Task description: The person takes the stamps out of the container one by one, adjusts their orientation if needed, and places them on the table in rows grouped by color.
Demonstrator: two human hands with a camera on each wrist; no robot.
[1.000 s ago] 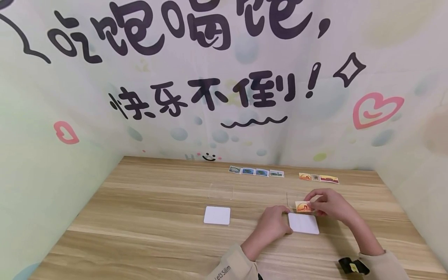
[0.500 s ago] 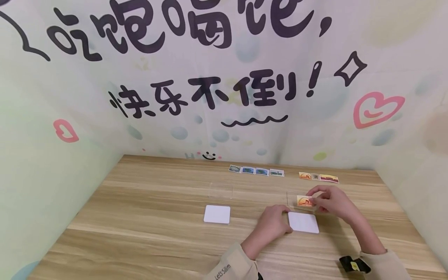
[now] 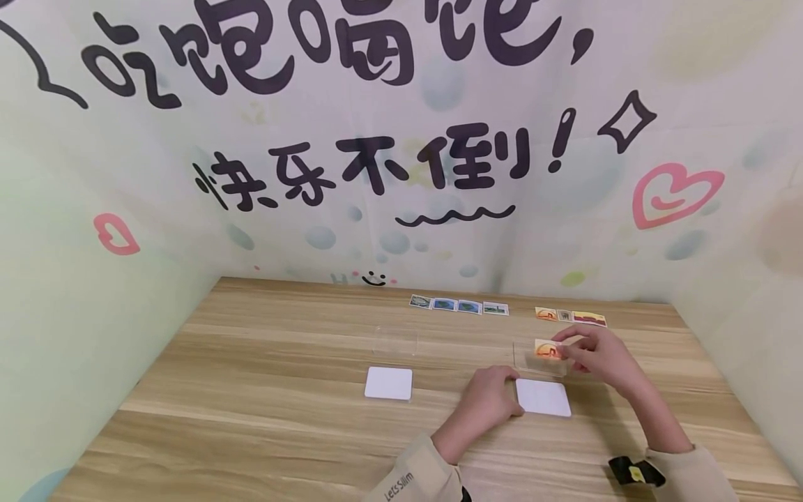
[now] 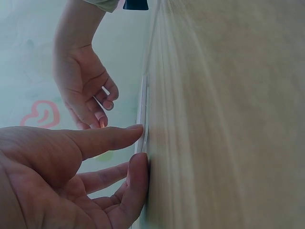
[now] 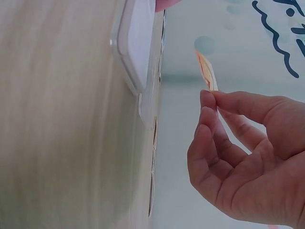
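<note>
My right hand (image 3: pixel 602 355) pinches an orange and yellow postage stamp (image 3: pixel 548 349) by its right edge, between thumb and fingertips. The stamp (image 5: pixel 206 71) is held up off the table in the right wrist view. Below it lies a clear plastic lid or plate (image 3: pixel 530 364). Nearer to me is a flat case with a white face (image 3: pixel 543 397); its rim (image 5: pixel 125 62) looks clear in the right wrist view. My left hand (image 3: pixel 486 401) grips that case at its left side, thumb and finger at the edge (image 4: pixel 141 112).
Along the table's back lie several blue and green stamps (image 3: pixel 458 306), and to their right a row of orange, grey and red-yellow stamps (image 3: pixel 569 316). A second white-faced case (image 3: pixel 389 383) and another clear plate (image 3: pixel 396 341) lie left of centre. A printed wall cloth (image 3: pixel 314 237) rises behind.
My right hand has lifted the stamp away from the white-faced case, moving it back and slightly right over the clear plate. The left hand has stayed at the case's edge.
</note>
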